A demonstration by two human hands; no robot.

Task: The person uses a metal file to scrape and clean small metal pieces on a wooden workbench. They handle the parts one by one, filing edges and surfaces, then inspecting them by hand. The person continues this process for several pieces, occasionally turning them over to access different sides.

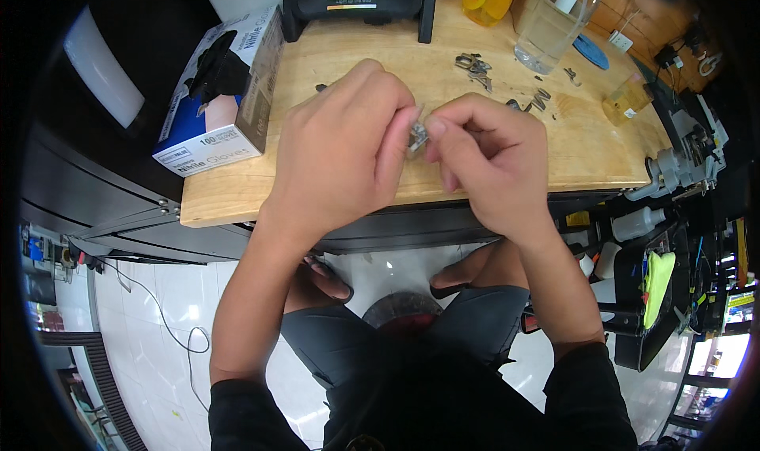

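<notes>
Above the front part of the wooden table, my left hand point(342, 138) is closed, its fingertips curled around a small silvery piece point(417, 137). What kind of piece it is cannot be made out, since the fingers cover most of it. My right hand point(500, 152) pinches at the other side of the same piece, thumb against bent fingers. Beyond the hands lies a small pile of grey, letter-like cut-out pieces point(473, 64). Another zigzag grey piece point(540, 99) rests nearer to my right hand.
A glove box point(245, 110) with a black glove poking out stands at the left. A work light point(360, 7) stands at the back. Behind on the right are a yellow bottle point(488, 0), a clear spray bottle point(550, 35) and an amber container point(625, 98). A metal clamp-like fixture point(673, 170) sits by the right edge.
</notes>
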